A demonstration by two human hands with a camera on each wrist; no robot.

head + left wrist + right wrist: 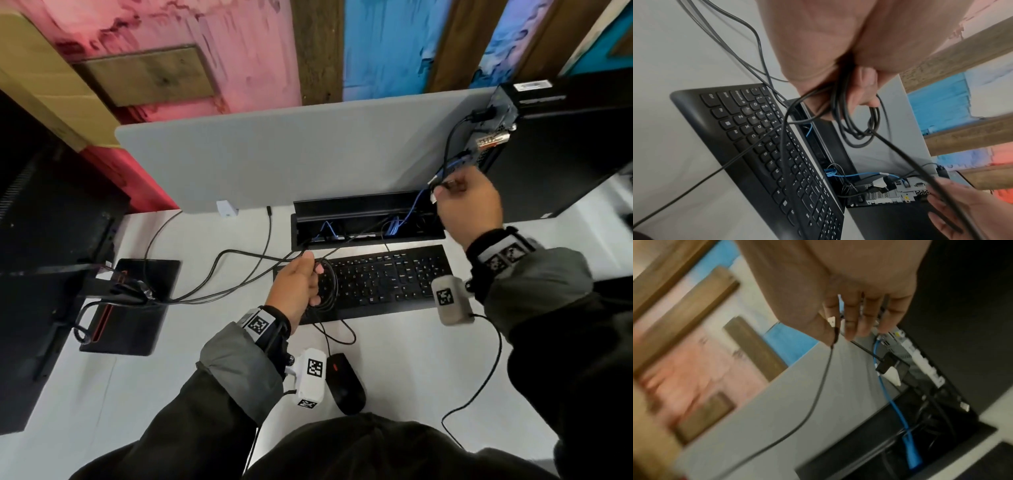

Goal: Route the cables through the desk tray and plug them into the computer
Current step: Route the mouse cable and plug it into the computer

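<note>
White surface (394, 370) below us, grey divider (291, 154) behind it, and the black computer (561, 144) standing at the right, rear ports facing in. The keyboard (376, 281) lies just before the open tray (363, 205), where blue cable (416, 202) and black leads climb out towards those ports. Left hand (298, 286), fingers wrapped round a coil of black cable (861, 129), hovers over the keyboard's left end. Right hand (467, 205), up beside the ports, pinches a thin black cable end (835, 335) between thumb and fingers. Mouse (346, 383) sits near the body.
</note>
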